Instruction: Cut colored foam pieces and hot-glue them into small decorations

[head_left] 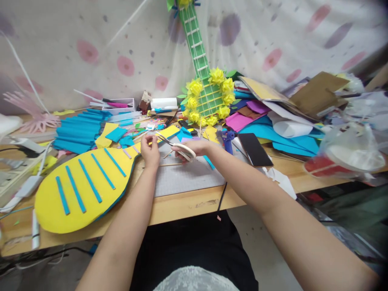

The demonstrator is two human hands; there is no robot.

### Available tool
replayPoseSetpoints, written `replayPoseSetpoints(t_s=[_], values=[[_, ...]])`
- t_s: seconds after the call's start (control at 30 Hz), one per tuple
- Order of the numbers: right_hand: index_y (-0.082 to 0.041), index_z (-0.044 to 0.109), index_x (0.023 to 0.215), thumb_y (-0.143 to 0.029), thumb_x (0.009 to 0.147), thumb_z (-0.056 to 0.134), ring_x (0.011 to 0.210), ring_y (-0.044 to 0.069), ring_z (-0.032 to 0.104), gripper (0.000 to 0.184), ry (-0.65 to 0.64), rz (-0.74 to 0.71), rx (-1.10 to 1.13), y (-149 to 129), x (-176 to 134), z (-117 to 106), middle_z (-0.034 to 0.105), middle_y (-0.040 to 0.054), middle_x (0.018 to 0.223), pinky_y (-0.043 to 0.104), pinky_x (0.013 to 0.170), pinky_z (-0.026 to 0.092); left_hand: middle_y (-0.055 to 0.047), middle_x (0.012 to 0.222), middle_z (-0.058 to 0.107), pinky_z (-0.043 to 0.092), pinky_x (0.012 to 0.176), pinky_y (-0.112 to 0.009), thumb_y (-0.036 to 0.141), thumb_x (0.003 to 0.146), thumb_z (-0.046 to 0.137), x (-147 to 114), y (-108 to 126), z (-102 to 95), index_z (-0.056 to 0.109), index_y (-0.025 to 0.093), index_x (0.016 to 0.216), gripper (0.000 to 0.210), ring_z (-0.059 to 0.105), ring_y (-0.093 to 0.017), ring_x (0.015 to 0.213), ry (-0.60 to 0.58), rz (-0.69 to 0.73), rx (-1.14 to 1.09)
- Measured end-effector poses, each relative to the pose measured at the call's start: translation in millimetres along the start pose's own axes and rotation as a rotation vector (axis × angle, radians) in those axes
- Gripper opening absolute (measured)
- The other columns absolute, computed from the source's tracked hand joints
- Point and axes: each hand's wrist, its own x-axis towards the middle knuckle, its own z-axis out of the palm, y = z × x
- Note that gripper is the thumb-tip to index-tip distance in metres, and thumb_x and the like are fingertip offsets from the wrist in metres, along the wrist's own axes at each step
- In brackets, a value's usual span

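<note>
My right hand (197, 148) is closed round the white-handled scissors (185, 151), whose blades point left toward my left hand (150, 150). The fingers of my left hand are pinched together close to the blade tips; what they hold, if anything, is too small to make out. Beneath and left of that hand lies a yellow paper-covered instrument shape (81, 218) with a rounded body and a narrow neck. Several blue strips (90, 180) run across its body, and small pinkish strips (127, 153) sit on the neck.
A green paper guitar with yellow flowers (209, 95) leans on the curtain. Right of my hands are a blue glue gun (228, 141), a phone (254, 149) and a plastic-wrapped tub (339, 155). Blue pleated paper (79, 130) and a power strip (12, 178) lie left.
</note>
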Motion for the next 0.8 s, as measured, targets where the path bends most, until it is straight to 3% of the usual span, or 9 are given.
replayPoseSetpoints(t_s=[0.07, 0.13, 0.3, 0.5, 0.8], values=[[-0.014, 0.053, 0.073, -0.059, 0.072, 0.058, 0.046, 0.007, 0.049, 0.046, 0.02, 0.004, -0.036, 1.1, -4.2, -7.3, 0.049, -0.0039, 0.051, 0.021, 0.047, 0.047, -0.005, 0.091, 0.06, 0.048, 0.076, -0.024, 0.033, 0.079, 0.052, 5.4, -2.6, -3.0, 0.045, 0.02, 0.083, 0.016, 0.059, -0.011, 0.085, 0.052, -0.067, -0.14], [-0.014, 0.053, 0.073, -0.061, 0.072, 0.055, 0.046, 0.007, 0.048, 0.047, 0.099, 0.012, -0.114, 1.8, -9.1, -16.5, 0.049, -0.0032, 0.054, 0.022, 0.049, 0.047, -0.005, 0.094, 0.061, 0.048, 0.082, -0.027, 0.034, 0.079, 0.053, 9.2, -1.9, -6.1, 0.041, 0.02, 0.083, 0.018, 0.061, -0.012, 0.09, 0.026, -0.131, -0.28], [-0.015, 0.056, 0.078, -0.062, 0.072, 0.055, 0.057, 0.011, 0.051, 0.048, 0.383, -0.05, -0.491, 3.6, -14.9, -29.4, 0.054, 0.0009, 0.067, 0.024, 0.055, 0.043, -0.001, 0.08, 0.062, 0.051, 0.082, -0.034, 0.041, 0.073, 0.061, 7.8, 7.9, -9.6, 0.04, 0.02, 0.081, 0.031, 0.065, -0.014, 0.082, -0.188, -0.253, -0.439], [-0.018, 0.056, 0.088, -0.066, 0.073, 0.049, 0.069, 0.015, 0.053, 0.051, 0.659, -0.129, -0.914, 9.7, -15.7, -15.0, 0.061, 0.0046, 0.082, 0.024, 0.057, 0.035, 0.005, 0.064, 0.055, 0.054, 0.073, -0.033, 0.039, 0.063, 0.07, -2.7, 8.2, -8.4, 0.048, 0.018, 0.08, 0.034, 0.061, -0.01, 0.06, -0.393, -0.333, -0.419], [-0.016, 0.054, 0.089, -0.061, 0.074, 0.051, 0.081, 0.018, 0.053, 0.047, 0.599, -0.332, -1.161, 20.1, -17.3, -6.5, 0.061, 0.0089, 0.093, 0.025, 0.065, 0.031, -0.001, 0.068, 0.065, 0.054, 0.066, -0.031, 0.042, 0.062, 0.069, -10.3, 0.3, -9.8, 0.056, 0.016, 0.083, 0.036, 0.065, -0.015, 0.062, -0.503, -0.297, -0.285]])
